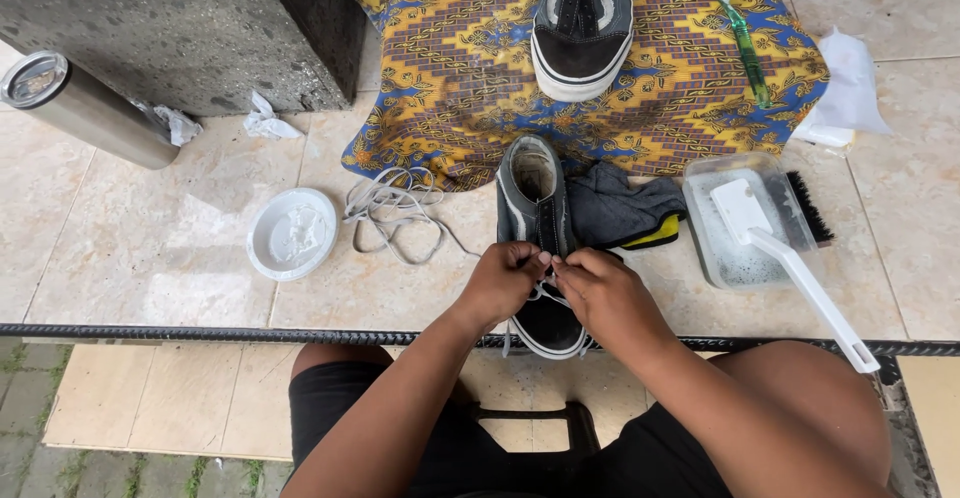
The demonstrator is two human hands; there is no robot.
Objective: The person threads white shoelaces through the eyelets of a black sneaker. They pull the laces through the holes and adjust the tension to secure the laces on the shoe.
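Note:
A black sneaker (535, 208) with a white sole stands on the tiled ledge, toe toward me. My left hand (503, 280) and my right hand (600, 293) meet over its tongue, each pinching the white lace (546, 292) threaded in the shoe. A second black sneaker (582, 20) lies on a yellow and blue patterned cloth (460, 68) farther back. A loose grey-white lace (395, 213) is heaped on the tiles to the left of the near shoe.
A white dish (292, 233) sits left of the loose lace. On the right are a dark rag (625, 208), a clear tub of suds (735, 243) with a white brush (800, 273), a black brush (810, 208) and a green toothbrush (742, 33). A metal tumbler (80, 108) lies far left.

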